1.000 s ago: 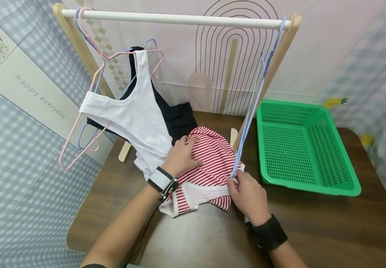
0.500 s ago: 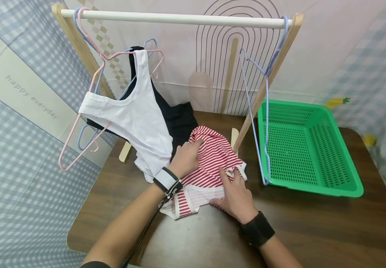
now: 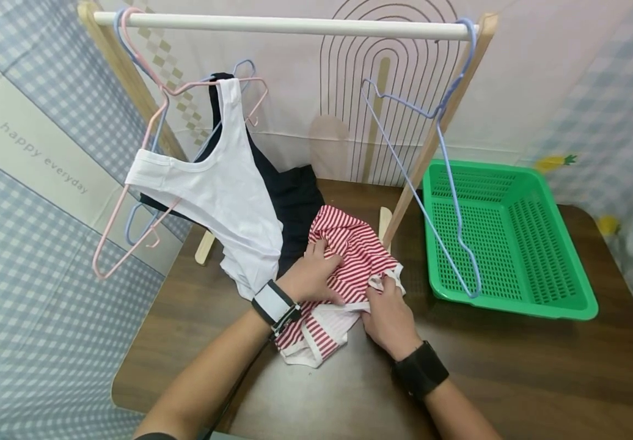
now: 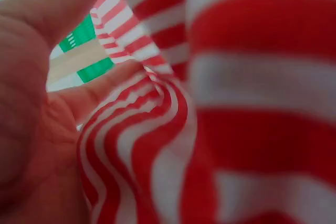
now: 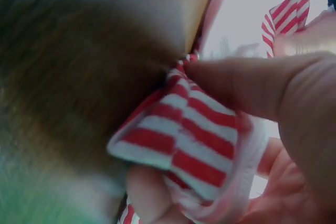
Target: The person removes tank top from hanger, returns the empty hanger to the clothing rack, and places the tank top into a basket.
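Observation:
A red-and-white striped top point(image 3: 352, 244) with white trim lies crumpled on the table. My left hand point(image 3: 312, 278) is on its left side, fingers curled into the cloth, thumb apart; folds gather at a fingertip point(image 4: 134, 69) in the left wrist view. At the lower right trim, my right hand point(image 3: 390, 318) pinches the cloth, with the thumb point(image 5: 236, 80) over a folded striped edge point(image 5: 178, 129). A bare blue hanger point(image 3: 442, 113) hangs from the rail's right end, apart from both hands.
A white rail point(image 3: 294, 24) on wooden legs spans the back. From its left end hang a pink hanger point(image 3: 184, 87) with a white tank top point(image 3: 239, 183) and a blue hanger with a black garment point(image 3: 297, 195). A green basket point(image 3: 514, 308) stands right.
My right hand has let go of the blue hanger, which swung right, and now grips the top's edge. My left hand has shifted slightly down; the top's lower part has bunched and moved right.

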Demonstrator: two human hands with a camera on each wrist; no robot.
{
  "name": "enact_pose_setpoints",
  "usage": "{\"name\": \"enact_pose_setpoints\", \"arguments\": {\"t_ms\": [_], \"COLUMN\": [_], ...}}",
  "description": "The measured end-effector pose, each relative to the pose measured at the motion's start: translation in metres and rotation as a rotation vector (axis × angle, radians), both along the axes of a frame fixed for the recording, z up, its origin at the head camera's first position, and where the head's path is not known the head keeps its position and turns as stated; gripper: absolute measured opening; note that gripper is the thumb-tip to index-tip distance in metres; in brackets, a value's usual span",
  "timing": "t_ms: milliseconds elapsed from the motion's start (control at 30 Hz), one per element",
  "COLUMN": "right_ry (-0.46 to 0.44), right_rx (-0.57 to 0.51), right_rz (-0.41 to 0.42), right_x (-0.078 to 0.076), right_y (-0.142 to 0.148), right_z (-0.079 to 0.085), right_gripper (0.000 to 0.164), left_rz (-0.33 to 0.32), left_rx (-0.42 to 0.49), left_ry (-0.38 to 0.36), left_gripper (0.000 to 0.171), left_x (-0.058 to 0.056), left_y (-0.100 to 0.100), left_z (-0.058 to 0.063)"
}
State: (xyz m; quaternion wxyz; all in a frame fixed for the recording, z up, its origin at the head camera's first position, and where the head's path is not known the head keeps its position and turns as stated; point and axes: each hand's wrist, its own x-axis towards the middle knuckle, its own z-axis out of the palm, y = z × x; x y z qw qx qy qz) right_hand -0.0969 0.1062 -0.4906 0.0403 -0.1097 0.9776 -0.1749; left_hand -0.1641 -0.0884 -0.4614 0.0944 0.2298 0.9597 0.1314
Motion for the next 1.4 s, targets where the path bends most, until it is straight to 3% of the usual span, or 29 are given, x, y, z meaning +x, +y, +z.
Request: {"name": "enact_pose_setpoints", "arguments": {"t_ms": [67,133,367,600,700,833,1067,1233,1400], "right_ry": [-0.001,-0.019,-0.081,-0.054,0.016,0.173,0.458,0.555,0.638], "right_rx": [0.001,0.002,-0.027,-0.138,-0.206,-0.293,-0.41,-0.455,-0.496], "right_rz": [-0.013,-0.026,-0.052,-0.089,-0.103,-0.105,-0.142,-0.22,-0.301], "right_x": [-0.002,-0.003,-0.004,0.004,0.011,0.023,0.051,0.072,0.094], "right_y": [0.0,-0.001,-0.001,0.001,0.006,0.015,0.041,0.061,0.083], "right_z": [0.001,0.002,0.006,0.01,0.016,0.027,0.049,0.064,0.072], "right_gripper": [0.039,0.038,0.037,0.038,0.037,0.029,0.019,0.019,0.021], "left_rz": [0.005,-0.002,-0.014,0.01,0.026,0.014,-0.112,-0.211,-0.301], "left_rx": [-0.064,-0.09,-0.092,-0.061,-0.047,-0.007,0.134,0.247,0.275], "left_ry": [0.007,0.017,0.019,0.145,0.224,0.344,0.499,0.536,0.503], "left_gripper": [0.086,0.084,0.047,0.023,0.02,0.021,0.025,0.032,0.031], "left_x": [0.002,0.004,0.011,0.022,0.031,0.046,0.074,0.092,0.111], "left_y": [0.002,0.004,0.012,0.02,0.024,0.03,0.048,0.067,0.09], "left_z": [-0.002,-0.004,-0.01,-0.007,0.002,0.023,0.055,0.063,0.067]}}
